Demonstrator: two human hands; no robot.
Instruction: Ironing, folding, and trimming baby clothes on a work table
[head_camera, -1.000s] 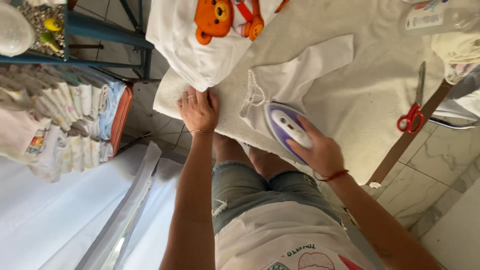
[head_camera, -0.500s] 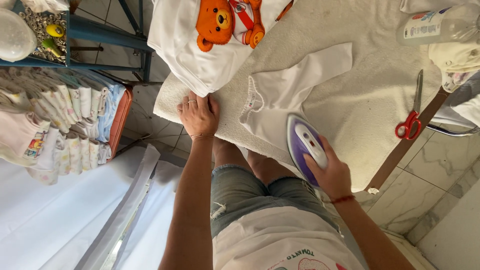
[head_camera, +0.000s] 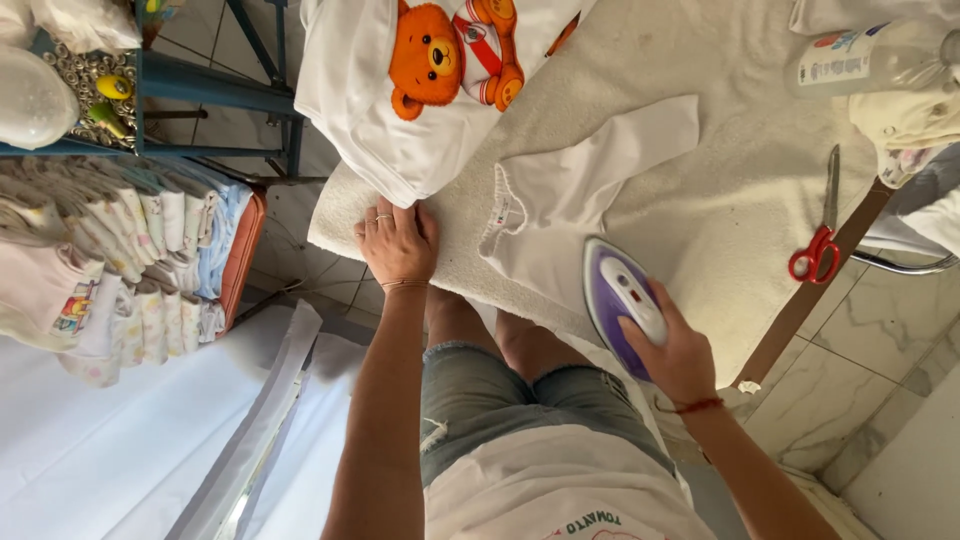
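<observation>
A small white garment (head_camera: 570, 195) lies flat on a towel-covered ironing surface (head_camera: 720, 200). My right hand (head_camera: 675, 345) grips a purple and white iron (head_camera: 615, 305) that rests on the garment's near edge. My left hand (head_camera: 398, 240) lies flat on the padded surface, its fingers on the hem of a white shirt printed with an orange teddy bear (head_camera: 430, 70). That shirt lies at the board's far left end, apart from the iron.
Red-handled scissors (head_camera: 820, 245) lie near the board's right edge, a plastic bottle (head_camera: 860, 60) and cream cloth (head_camera: 905, 120) beyond them. Folded baby clothes (head_camera: 140, 260) are stacked at left beside a blue metal shelf (head_camera: 200, 80). White sheets (head_camera: 120, 440) lie below left. Tiled floor shows around.
The iron has slid right and toward me along the white garment, to its near edge. My left hand has stayed at the bear shirt's hem.
</observation>
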